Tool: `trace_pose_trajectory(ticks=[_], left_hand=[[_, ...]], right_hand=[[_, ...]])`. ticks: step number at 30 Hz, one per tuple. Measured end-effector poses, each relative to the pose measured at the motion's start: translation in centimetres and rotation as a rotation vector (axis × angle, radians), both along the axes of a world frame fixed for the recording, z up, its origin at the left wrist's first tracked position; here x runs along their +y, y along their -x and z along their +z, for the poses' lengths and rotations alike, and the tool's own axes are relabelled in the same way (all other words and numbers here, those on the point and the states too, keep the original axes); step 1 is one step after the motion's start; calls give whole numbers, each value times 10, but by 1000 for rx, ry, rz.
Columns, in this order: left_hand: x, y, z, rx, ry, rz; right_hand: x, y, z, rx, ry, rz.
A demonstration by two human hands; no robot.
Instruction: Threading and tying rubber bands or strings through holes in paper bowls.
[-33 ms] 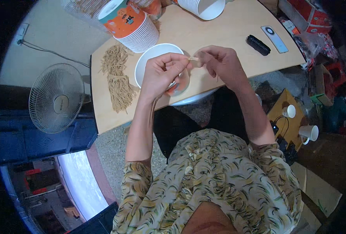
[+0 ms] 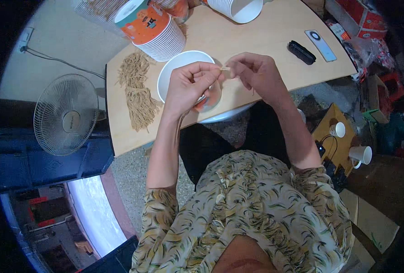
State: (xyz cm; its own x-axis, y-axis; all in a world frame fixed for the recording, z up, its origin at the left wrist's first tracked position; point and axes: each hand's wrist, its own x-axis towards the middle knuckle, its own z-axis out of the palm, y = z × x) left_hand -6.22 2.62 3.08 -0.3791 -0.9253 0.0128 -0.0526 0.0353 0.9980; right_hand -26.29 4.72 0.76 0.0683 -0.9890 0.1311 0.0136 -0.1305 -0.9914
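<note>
Pale strand (image 2: 225, 68) spans the small gap between my fingertips, above the near side of the table (image 2: 265, 41). My left hand (image 2: 188, 86) pinches one end; my right hand (image 2: 262, 78) curls half-closed at the other, its grip unclear. Tan strand bundles (image 2: 140, 107) lie left of a white bowl (image 2: 169, 75); farther sits a paper-tub stack (image 2: 163, 40).

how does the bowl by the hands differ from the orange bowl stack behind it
The bowl is single; the stack has many nested together. The bowl opens upward, showing its white inside; the stack stands upside down, rims below. Both have orange on the outside and white rims.
</note>
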Motion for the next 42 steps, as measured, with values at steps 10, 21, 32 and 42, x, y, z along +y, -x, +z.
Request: trace_pose_trajectory(ticks=[10, 21, 32, 42], left_hand=[[6, -2, 0, 24, -43, -32], [12, 19, -1, -193, 526, 163], [18, 6, -12, -491, 1012, 137], [39, -6, -28, -522, 787, 224]], right_hand=[[-4, -13, -7, -99, 151, 25], [-2, -2, 4, -95, 22, 4], [25, 34, 10, 58, -130, 0], [47, 81, -1, -640, -31, -55]])
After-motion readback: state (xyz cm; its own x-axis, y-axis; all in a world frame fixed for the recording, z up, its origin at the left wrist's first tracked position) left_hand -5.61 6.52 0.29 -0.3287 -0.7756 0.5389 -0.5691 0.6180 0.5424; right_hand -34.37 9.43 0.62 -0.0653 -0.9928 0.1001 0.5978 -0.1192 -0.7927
